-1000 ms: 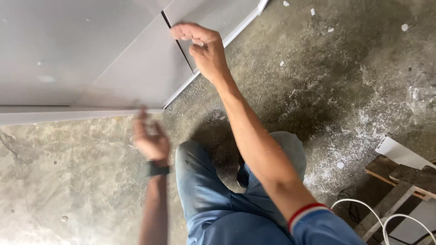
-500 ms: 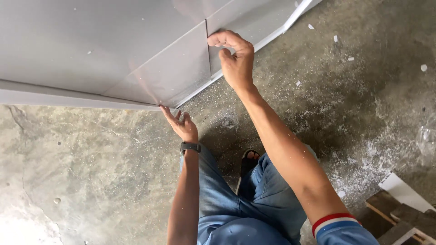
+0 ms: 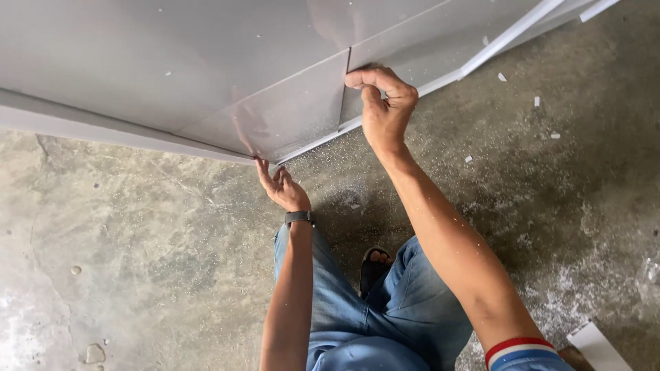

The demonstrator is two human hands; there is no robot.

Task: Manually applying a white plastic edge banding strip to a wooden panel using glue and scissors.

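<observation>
Right hand (image 3: 385, 110) grip clamped on upper edge of small grey panel (image 3: 289, 113); left hand (image 3: 280, 187) fingers apart, touching its lower corner. Panel leans above concrete floor (image 3: 137, 261).

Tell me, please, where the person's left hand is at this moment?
In the head view, the left hand is left of centre, fingertips under the lower corner of the grey panel above the concrete floor, lower left of the right hand.
</observation>
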